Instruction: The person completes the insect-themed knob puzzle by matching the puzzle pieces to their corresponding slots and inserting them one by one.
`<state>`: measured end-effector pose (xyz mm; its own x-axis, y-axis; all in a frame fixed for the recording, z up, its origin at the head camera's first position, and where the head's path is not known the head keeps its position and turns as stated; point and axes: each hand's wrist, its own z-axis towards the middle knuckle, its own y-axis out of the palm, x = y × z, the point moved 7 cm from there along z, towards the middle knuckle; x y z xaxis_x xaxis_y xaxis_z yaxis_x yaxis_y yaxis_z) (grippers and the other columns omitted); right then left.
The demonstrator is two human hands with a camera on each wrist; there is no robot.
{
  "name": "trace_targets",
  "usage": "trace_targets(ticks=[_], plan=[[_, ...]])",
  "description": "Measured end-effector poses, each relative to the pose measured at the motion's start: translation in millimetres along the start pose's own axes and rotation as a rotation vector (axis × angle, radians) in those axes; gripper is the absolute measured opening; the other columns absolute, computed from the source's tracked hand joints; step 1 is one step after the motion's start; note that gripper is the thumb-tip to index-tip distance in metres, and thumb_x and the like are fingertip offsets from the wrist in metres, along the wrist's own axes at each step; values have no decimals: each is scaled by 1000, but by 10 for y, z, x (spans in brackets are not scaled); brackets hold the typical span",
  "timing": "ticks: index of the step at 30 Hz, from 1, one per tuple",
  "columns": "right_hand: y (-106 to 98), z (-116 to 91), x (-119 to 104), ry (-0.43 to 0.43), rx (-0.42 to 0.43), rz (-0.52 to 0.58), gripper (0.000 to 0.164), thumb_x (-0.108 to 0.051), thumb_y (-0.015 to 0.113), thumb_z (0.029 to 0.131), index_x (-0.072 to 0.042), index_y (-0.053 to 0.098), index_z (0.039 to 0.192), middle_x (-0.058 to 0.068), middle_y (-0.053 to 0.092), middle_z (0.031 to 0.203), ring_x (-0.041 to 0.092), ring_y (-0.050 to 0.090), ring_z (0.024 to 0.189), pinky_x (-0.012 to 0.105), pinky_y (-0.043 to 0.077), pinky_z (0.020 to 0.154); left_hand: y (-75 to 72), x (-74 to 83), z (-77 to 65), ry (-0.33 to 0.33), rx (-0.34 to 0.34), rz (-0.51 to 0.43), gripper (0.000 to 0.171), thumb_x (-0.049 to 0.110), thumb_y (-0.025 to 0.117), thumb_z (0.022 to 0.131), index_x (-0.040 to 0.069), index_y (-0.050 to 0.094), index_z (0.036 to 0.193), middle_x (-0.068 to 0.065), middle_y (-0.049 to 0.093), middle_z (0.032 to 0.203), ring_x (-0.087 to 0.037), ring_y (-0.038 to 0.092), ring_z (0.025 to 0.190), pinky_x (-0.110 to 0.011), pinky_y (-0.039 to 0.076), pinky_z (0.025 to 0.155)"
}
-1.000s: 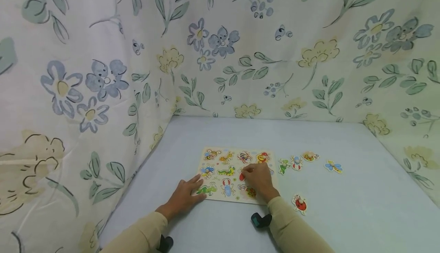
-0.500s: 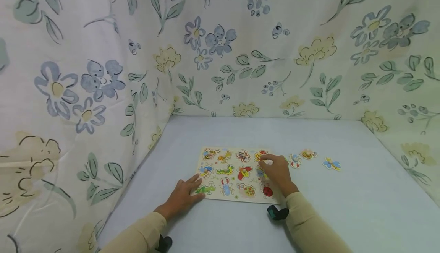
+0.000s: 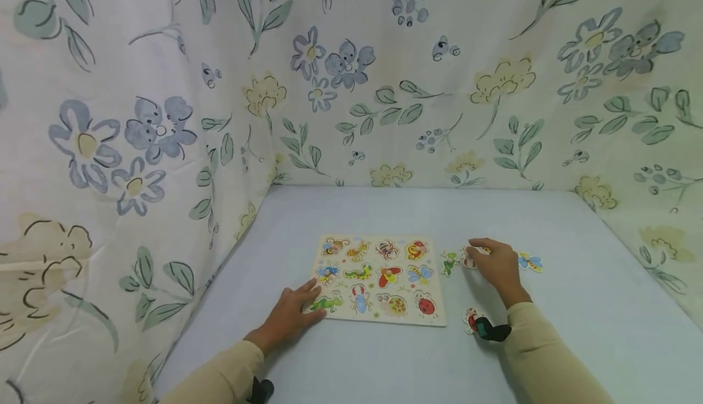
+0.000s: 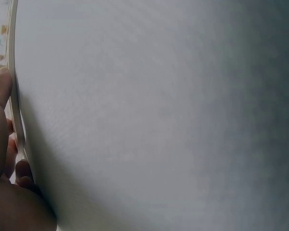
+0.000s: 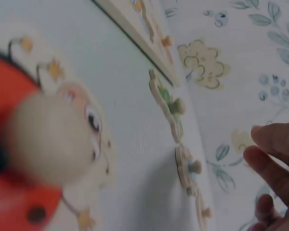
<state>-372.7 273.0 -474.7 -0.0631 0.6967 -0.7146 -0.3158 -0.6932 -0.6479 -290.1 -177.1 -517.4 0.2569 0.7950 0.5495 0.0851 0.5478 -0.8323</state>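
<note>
A wooden insect puzzle board (image 3: 404,279) lies flat on the table. My left hand (image 3: 290,313) rests on its left edge, fingers on the top and thumb at the near corner. In the left wrist view, fingers (image 4: 1,89) lie along the board's edge. My right hand (image 3: 498,270) is over the loose knobbed puzzle pieces right of the board. Its thumb and forefinger are apart with nothing between them in the right wrist view. Nearest to it are a beetle piece (image 3: 468,260) and a mostly hidden snail piece (image 3: 483,249). A green insect piece (image 3: 449,263) lies beside them.
Farther right lies a blue-winged dragonfly piece (image 3: 530,262). Below the right hand is a ladybug piece (image 3: 470,320), partly hidden by the black wrist camera (image 3: 491,330). A floral curtain (image 3: 417,99) borders the table behind and at the sides.
My right hand has moved right, away from the red-winged insect on the board, across to the loose pieces. The left hand still rests on the board. The head view has shifted slightly.
</note>
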Motion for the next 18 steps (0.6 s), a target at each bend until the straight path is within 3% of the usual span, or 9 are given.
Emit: trace_targets(ticks=[10,18], plan=[[-327,22,394,109,47,-39,34,-27,64,93,-1,70,115,27,56,127,39,54,103,52,41,79,21,-15,35,0,-8,1,64,45,68,87,8,54,138,0,38,150,-14,36,84,-31,35,73],[-470,94,683,184,31,-48,37,-25,59,95,0,66,120,29,51,132,48,42,122,59,34,93,6,-16,21,-18,-4,7,63,41,71,86,8,54,137,0,39,150,-14,36,82,-30,34,72]])
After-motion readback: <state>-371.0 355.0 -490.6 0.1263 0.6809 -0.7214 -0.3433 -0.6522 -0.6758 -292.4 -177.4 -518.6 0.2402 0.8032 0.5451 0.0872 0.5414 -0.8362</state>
